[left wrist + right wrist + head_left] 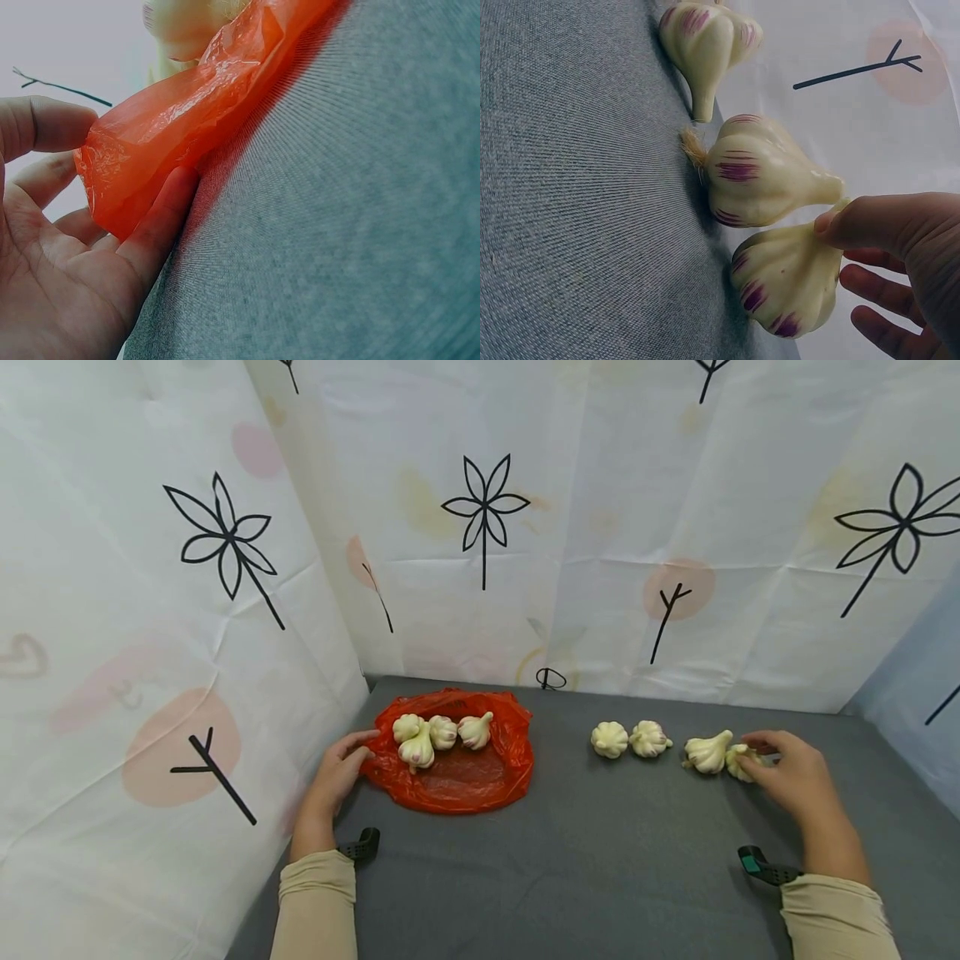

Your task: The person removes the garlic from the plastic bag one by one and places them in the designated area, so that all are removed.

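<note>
My left hand (339, 775) holds the left edge of a red plastic bag (457, 793), which lies spread open. Close up in the left wrist view, the bag's thin rim (142, 169) sits between the thumb and fingers. Several garlic bulbs (416, 748) lie in the bag toward its back left. On the right, my right hand (797, 774) pinches a garlic bulb (787, 281) by its neck. Right beside it stands another garlic bulb (757, 176) with purple streaks and a tuft of roots.
Two more garlic bulbs, a round one (609, 740) and a tilted one (649, 739), lie between the bag and my right hand. Everything rests on a grey cloth-covered table (570, 868). A patterned white curtain (600, 527) hangs behind and along the left.
</note>
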Tool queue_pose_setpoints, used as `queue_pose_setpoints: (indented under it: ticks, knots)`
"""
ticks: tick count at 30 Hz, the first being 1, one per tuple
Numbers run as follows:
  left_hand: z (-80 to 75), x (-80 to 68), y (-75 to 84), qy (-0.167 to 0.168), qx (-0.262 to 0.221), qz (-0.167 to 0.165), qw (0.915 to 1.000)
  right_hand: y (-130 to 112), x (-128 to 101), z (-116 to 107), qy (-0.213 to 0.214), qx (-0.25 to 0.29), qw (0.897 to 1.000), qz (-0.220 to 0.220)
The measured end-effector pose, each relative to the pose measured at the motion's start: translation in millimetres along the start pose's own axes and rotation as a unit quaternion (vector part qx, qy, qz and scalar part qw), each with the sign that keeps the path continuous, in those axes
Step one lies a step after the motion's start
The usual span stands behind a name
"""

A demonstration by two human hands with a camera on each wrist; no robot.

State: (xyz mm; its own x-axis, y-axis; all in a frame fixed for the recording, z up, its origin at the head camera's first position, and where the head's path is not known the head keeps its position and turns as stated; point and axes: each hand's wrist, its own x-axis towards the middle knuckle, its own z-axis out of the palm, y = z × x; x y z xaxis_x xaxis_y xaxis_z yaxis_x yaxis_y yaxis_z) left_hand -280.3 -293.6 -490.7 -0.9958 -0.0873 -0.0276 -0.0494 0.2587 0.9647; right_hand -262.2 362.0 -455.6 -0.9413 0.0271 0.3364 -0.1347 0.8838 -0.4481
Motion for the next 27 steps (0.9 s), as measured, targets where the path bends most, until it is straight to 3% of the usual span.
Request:
queue_pose_setpoints:
  ticks: [6, 13, 19, 27]
  knots:
    - [1.0, -0.6, -2.0, 0.007, 0.004, 0.005, 1.0000, -0.3, -0.1, 1.6, -0.002, -0.001, 1.000, -0.001]
    - [1.1, -12.3, 21.8, -0.007, -0.006, -0.011, 0.9999, -2.8, -0.8, 1.6, 0.003, -0.001, 1.000, -0.003]
    - [0.2, -0.8, 0.3, 0.002, 0.001, 0.001, 1.0000, -3.1, -0.9, 0.4, -0.001, 0.002, 1.000, 0.000]
    - [0.4, 0.9, -2.1, 0.007, 0.007, 0.007, 0.9999, -3.5, -2.1, -1.1, -0.007, 0.006, 1.000, -0.002]
